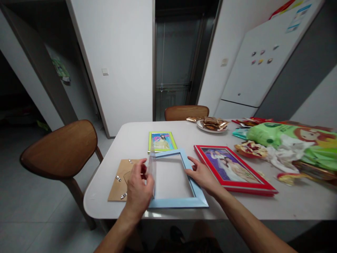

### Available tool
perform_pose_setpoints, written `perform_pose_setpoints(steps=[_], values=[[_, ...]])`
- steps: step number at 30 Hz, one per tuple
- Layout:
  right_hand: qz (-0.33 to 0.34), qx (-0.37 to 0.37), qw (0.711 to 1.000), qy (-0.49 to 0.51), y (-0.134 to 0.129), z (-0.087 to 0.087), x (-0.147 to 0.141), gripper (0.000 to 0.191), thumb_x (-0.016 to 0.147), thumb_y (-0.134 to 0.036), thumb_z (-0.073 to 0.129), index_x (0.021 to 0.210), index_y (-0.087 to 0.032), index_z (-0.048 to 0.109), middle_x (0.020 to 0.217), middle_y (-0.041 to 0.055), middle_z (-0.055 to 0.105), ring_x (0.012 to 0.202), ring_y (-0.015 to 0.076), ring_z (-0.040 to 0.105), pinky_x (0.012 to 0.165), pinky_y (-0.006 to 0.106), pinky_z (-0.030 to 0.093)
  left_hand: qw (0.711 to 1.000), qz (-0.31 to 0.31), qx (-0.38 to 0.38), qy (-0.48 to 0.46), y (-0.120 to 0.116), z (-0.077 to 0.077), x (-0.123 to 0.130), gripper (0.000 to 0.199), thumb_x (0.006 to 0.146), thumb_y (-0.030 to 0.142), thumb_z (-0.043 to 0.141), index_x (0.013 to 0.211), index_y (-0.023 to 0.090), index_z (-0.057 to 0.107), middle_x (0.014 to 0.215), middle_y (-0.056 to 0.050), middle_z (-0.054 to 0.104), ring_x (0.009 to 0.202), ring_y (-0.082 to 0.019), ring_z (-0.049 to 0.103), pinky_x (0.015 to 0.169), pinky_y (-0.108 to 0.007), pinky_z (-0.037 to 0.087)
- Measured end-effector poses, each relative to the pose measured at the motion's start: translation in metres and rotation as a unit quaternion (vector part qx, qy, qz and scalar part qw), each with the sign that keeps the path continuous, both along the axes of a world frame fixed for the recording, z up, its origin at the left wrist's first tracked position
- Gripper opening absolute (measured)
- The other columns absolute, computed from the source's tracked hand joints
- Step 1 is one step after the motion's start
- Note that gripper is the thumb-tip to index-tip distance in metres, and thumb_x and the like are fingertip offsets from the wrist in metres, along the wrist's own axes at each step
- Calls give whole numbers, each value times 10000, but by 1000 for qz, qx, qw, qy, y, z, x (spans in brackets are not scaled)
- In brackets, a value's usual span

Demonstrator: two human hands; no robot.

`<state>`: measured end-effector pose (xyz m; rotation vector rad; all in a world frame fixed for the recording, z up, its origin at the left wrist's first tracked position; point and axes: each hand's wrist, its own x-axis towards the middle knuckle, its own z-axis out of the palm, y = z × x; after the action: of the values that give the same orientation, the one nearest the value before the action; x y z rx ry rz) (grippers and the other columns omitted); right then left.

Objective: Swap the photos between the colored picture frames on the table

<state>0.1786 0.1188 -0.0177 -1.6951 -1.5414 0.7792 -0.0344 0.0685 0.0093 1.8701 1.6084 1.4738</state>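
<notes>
A light blue picture frame (176,202) lies on the table in front of me, with the tabletop showing through its opening. My left hand (139,182) is closed on a thin clear sheet (152,167), held nearly upright along the frame's left side. My right hand (201,174) grips the frame's right side, thumb near the inner edge and index finger partly stretched out. Left of my left hand lies a brown backing board (116,189) with small metal clips, partly hidden by that hand. Just behind the blue frame is a small yellow-green framed picture (162,141).
To the right lies a red framed picture (233,167). Further right are an opened pomegranate (251,149), crumpled tissue (284,153) and a green bag (273,133). A plate (213,131) of wrapped packets stands at the back. Wooden chairs (60,151) stand left and behind.
</notes>
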Motion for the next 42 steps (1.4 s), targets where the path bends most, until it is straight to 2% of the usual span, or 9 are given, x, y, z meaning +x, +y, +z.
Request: perform_pose_setpoints(steps=[4,9,19,23,26,31,34,37,42], values=[[-17,31,979,-203,1,-15,3,511,680,-238,463,1167,-83,469,684,48,588,626,160,544,570,244,374,996,47,-69,-11,4,-21,-43,307,703,193,455,1009,173,467,937,-57,579,865,-201,551,763,-328,430],[-9,45,957,-288,0,-24,2,477,725,-263,426,1163,-79,473,869,121,626,790,204,573,685,275,393,982,61,-154,87,-3,-47,-61,277,744,278,431,999,179,478,981,-72,586,882,-227,557,762,-356,422],[7,67,943,-325,2,-27,4,386,731,-268,452,1078,-122,539,960,120,583,861,202,541,753,292,389,943,85,-140,288,-5,-47,-57,263,761,278,423,985,173,513,916,-78,577,842,-222,541,740,-347,412],[24,115,966,-229,1,-18,-19,391,731,-262,453,1088,-121,524,960,105,578,821,173,536,774,286,385,954,62,-101,276,-3,-47,-54,256,739,249,443,969,167,517,917,-84,569,898,-239,523,784,-383,408],[85,75,991,-69,3,-22,-50,463,699,-238,470,1150,-134,466,832,55,610,653,131,543,664,261,420,970,-14,-62,233,-4,-48,-42,346,694,224,489,1033,158,490,1086,-110,526,1040,-248,459,884,-411,367],[112,22,975,191,5,-16,-94,625,613,-123,456,1229,-134,351,584,-52,525,439,74,444,438,189,367,971,-112,-38,207,-6,-57,-18,569,627,175,529,1183,157,411,1282,-125,394,1190,-276,323,976,-484,255],[126,76,942,303,-1,6,-103,647,640,-179,489,1257,-169,294,672,-43,535,471,63,461,449,184,388,987,-101,4,121,-2,-51,-12,515,664,101,428,1175,163,435,1274,-96,416,1205,-237,317,1008,-450,224],[132,108,929,329,-7,17,-98,601,686,-297,514,1243,-180,320,855,28,570,654,101,549,574,230,453,995,-72,5,-68,3,-35,-7,403,749,147,382,1142,174,467,1187,-72,510,1136,-200,419,992,-380,281],[34,2,955,294,-5,-5,-75,498,722,-305,474,1194,-176,381,964,80,594,759,147,583,633,267,470,908,-94,-82,-400,4,-25,14,372,774,326,440,1081,126,500,975,-79,632,953,-218,564,851,-345,429]])
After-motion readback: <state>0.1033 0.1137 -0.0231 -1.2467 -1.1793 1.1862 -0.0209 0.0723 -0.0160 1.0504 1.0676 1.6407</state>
